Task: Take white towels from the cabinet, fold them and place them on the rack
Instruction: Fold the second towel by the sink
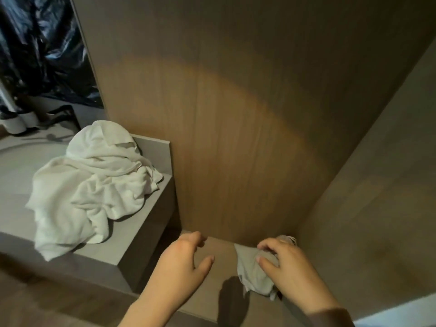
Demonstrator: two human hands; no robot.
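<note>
A grey worktop stands at the left, its right end butting against the wooden cabinet wall, with a low raised edge along the back. A loose heap of white towels lies crumpled on it, filling most of the near corner, and one fold hangs over the front edge. Far back on the same worktop stand two white cups, well apart from the heap. Lower, at the right, the brown cabinet shelf carries one small crumpled pale cloth near its right wall, and the right hand grips it from above.
</note>
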